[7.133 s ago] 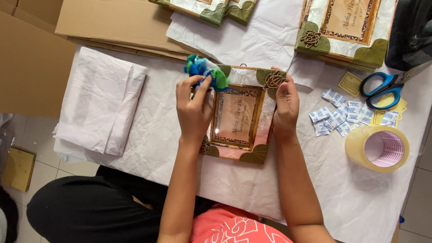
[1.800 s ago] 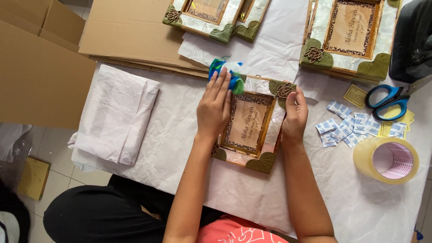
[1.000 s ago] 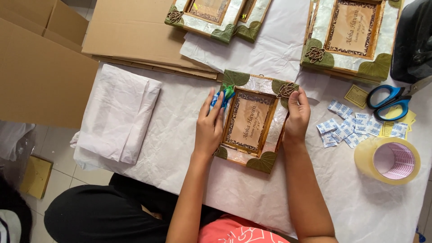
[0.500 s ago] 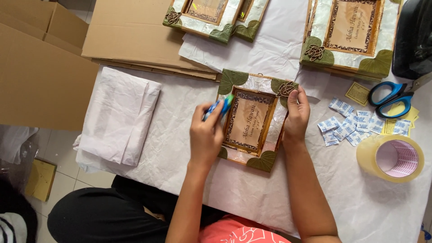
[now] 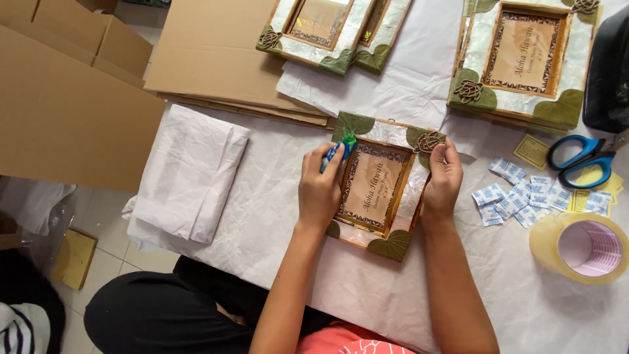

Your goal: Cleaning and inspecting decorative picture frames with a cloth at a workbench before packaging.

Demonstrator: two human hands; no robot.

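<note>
Bare paper between frame (image 5: 375, 187) and folded tissue stack (image 5: 190, 172); sachets (image 5: 517, 196), tape roll (image 5: 578, 247) crowding right.

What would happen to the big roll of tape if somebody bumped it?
The tape roll lies flat on its side on the white paper, so a bump would probably slide it, not roll it. It looks thick and full, so likely fairly heavy. Stood on edge, it could roll toward the scissors.
</note>
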